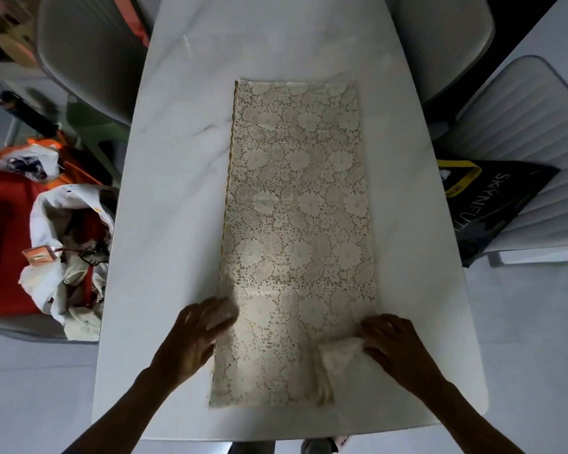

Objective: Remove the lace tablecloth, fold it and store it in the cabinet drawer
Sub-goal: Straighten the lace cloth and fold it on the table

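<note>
The cream lace tablecloth (295, 224), floral-patterned, lies folded into a long narrow strip down the white marble table (164, 224), its near right corner turned over and bunched.

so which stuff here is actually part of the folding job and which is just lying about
Part of the job:
- lace tablecloth, folded into a long strip
- left hand
- right hand
- table

Lying about:
- black bag
- red and white bags
- grey chairs

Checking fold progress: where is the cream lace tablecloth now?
In the head view, the cream lace tablecloth lies as a long folded strip on the white marble table, its near end between left hand and right hand.
</note>
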